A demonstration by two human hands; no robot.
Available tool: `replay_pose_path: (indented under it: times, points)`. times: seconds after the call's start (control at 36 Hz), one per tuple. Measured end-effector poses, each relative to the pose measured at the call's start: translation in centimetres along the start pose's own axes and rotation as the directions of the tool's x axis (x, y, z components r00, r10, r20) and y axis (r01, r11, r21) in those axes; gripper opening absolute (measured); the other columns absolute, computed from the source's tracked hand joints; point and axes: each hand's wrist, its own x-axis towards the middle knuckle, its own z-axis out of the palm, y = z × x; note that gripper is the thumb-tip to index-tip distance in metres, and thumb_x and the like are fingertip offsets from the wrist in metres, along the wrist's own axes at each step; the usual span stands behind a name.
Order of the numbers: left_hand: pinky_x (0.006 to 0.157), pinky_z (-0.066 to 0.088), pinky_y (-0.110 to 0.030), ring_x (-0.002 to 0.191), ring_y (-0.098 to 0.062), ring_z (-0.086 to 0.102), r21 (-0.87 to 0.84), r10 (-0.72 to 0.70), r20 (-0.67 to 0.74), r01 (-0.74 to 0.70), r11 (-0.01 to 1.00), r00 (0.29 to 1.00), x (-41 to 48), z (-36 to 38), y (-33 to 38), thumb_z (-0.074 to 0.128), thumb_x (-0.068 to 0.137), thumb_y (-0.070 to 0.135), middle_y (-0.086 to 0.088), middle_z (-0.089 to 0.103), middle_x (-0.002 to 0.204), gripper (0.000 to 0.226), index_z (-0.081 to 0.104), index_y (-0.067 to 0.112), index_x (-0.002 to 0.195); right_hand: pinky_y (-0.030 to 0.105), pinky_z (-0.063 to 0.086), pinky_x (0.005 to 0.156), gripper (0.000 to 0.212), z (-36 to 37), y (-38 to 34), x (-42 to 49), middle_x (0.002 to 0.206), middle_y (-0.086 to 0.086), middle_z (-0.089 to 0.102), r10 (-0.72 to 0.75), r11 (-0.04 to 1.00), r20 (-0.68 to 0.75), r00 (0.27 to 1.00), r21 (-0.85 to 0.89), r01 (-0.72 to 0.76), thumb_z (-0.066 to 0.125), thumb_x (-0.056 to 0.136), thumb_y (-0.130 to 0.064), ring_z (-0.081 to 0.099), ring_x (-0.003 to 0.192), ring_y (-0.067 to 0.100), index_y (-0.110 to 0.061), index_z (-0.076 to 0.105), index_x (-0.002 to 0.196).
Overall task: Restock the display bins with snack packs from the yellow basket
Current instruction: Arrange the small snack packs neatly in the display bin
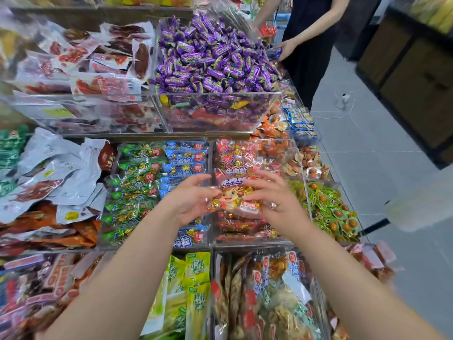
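A red snack pack [234,196] with a cartoon ox and gold-wrapped pieces hovers over the clear bin of red packs [300,163]. My left hand [188,202] grips its left edge, fingers curled round it. My right hand [274,195], wearing a ring, holds its right side from above. Left of that bin stands a clear bin [107,224] with rows of green and blue packs. The yellow basket is out of view.
An upper tier carries a bin of purple candies [215,57] and a bin of red meat packs [93,69]. Green [193,285] and brown packs fill the bins nearest me. Another person [308,40] stands at the far right end; grey floor lies to the right.
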Motion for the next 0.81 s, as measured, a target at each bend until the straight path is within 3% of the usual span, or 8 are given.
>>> replay_pose_path:
  times: [0.11,0.17,0.25,0.36,0.44,0.56,0.69,0.81]
  points:
    - [0.060,0.056,-0.028,0.067,-0.016,0.069,0.099,0.131,-0.051,-0.126,0.987,0.990,0.8,-0.4,-0.3,0.062,0.082,-0.014,-0.010,0.066,0.091,0.060,0.048,0.019,0.130,0.009,0.025,0.099,0.083,0.4,1.1,-0.4,0.148,-0.028,0.019,0.399,0.903,0.031,0.916,0.162,-0.399,0.045,0.079,0.013,0.017,0.135,-0.009,-0.061,0.045,0.117]
    - [0.066,0.054,-0.031,0.073,-0.017,0.065,0.188,0.193,-0.065,-0.178,0.966,0.979,1.1,-0.3,-0.5,0.066,0.081,-0.012,-0.010,0.063,0.098,0.064,0.048,0.023,0.131,0.020,0.047,0.084,0.069,0.6,1.3,0.0,0.151,-0.007,0.028,0.687,0.516,0.110,0.718,0.622,-0.589,0.052,0.084,0.002,0.042,0.126,0.012,-0.050,0.042,0.128]
    - [0.058,0.050,-0.024,0.071,-0.010,0.067,0.351,0.273,-0.029,-0.246,0.903,0.961,1.4,0.2,-1.0,0.072,0.080,-0.003,-0.003,0.066,0.099,0.064,0.047,0.027,0.131,0.042,0.052,0.089,0.082,0.9,2.2,0.3,0.146,0.016,0.033,0.717,0.119,0.394,0.575,0.744,-0.658,0.067,0.075,-0.031,0.046,0.125,0.036,-0.026,0.027,0.146]
    - [0.079,0.050,-0.021,0.100,-0.010,0.064,0.599,0.424,-0.015,-0.331,0.729,0.905,1.9,0.6,-1.8,0.078,0.079,0.016,0.007,0.064,0.106,0.064,0.047,0.028,0.134,0.038,0.057,0.079,0.068,2.2,3.6,0.5,0.139,0.018,0.043,0.747,0.320,0.330,0.578,0.583,-0.747,0.079,0.065,-0.010,0.061,0.110,0.028,-0.036,0.050,0.121]
    - [0.114,0.026,-0.039,0.142,-0.019,0.027,0.892,0.618,-0.004,-0.276,0.358,0.786,2.5,-0.4,-2.4,0.073,0.082,0.040,0.004,0.045,0.145,0.069,0.041,0.027,0.142,0.043,0.054,0.086,0.061,2.3,4.9,1.0,0.132,0.010,0.050,0.764,0.511,0.152,0.627,0.449,-0.733,0.077,0.072,-0.006,0.060,0.110,0.026,-0.045,0.047,0.108]
    - [0.117,-0.006,-0.049,0.148,-0.026,-0.013,0.994,0.556,-0.016,-0.046,0.096,0.831,3.9,-1.5,-2.9,0.065,0.073,0.069,-0.002,0.002,0.163,0.107,0.010,0.025,0.154,0.012,0.050,0.057,0.060,3.1,5.5,2.0,0.112,-0.004,0.058,0.661,0.736,0.040,0.750,0.161,-0.657,0.072,0.078,-0.006,0.062,0.084,0.003,-0.041,0.036,0.110]
    - [0.116,-0.009,-0.052,0.146,-0.031,-0.022,0.986,0.443,-0.132,0.165,-0.037,0.887,5.6,-1.9,-3.9,0.052,0.063,0.087,-0.009,-0.019,0.161,0.134,-0.017,0.015,0.152,0.036,0.033,0.106,0.089,6.4,6.3,2.8,0.130,0.004,0.036,0.616,0.772,-0.068,0.785,-0.144,-0.619,0.083,0.065,-0.037,0.036,0.124,0.021,-0.022,0.031,0.134]
    - [0.115,-0.011,-0.055,0.148,-0.028,-0.017,0.973,0.447,-0.144,0.210,-0.101,0.883,6.7,-1.7,-4.2,0.042,0.060,0.094,-0.011,-0.015,0.161,0.136,-0.017,0.013,0.151,0.038,0.014,0.114,0.128,7.1,6.6,3.0,0.150,-0.008,0.001,0.705,0.708,-0.123,0.698,0.080,-0.701,0.084,0.054,-0.053,0.008,0.141,0.019,-0.035,-0.005,0.144]
